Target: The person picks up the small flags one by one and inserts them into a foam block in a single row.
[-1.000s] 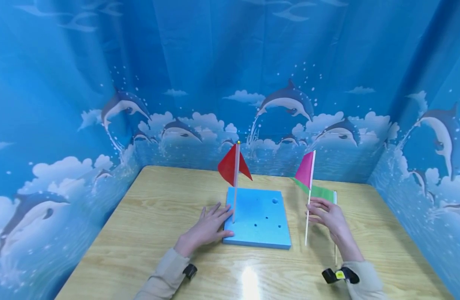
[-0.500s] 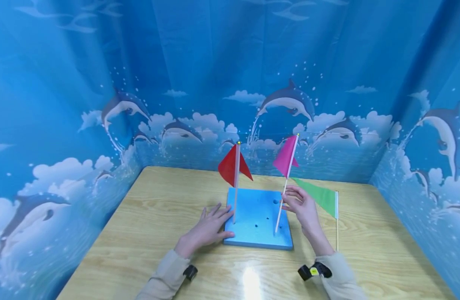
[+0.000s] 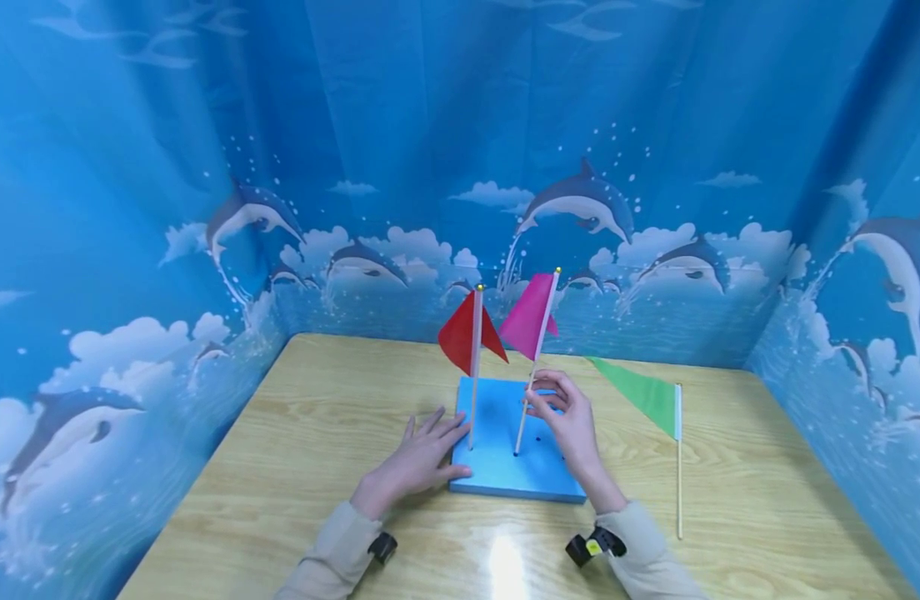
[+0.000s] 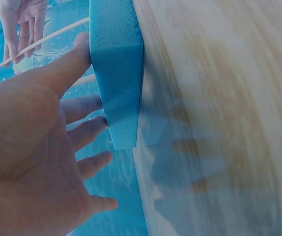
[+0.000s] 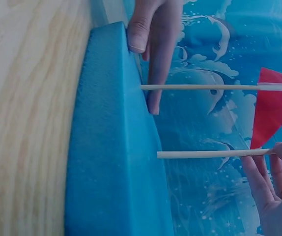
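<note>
My right hand (image 3: 567,421) pinches the stick of a pink flag (image 3: 529,317) between thumb and fingers. The stick tilts slightly, and its lower end is right at a small hole in the blue foam board (image 3: 497,479). In the right wrist view that stick end (image 5: 165,154) sits close over the board's top face. A red flag (image 3: 460,337) stands upright in the board's left part. My left hand (image 3: 411,467) rests with spread, straight fingers on the board's left edge; the left wrist view shows its thumb (image 4: 79,54) and fingertips along the block's side.
A green flag (image 3: 647,400) lies on the wooden table (image 3: 340,400) to the right of the board. More small holes show in the board near the right hand. A blue curtain (image 3: 400,150) printed with dolphins surrounds the table at the back and sides.
My right hand has carried the pink flag leftward from beside the board to over a hole near its middle. The green flag is now uncovered. The left hand has stayed put.
</note>
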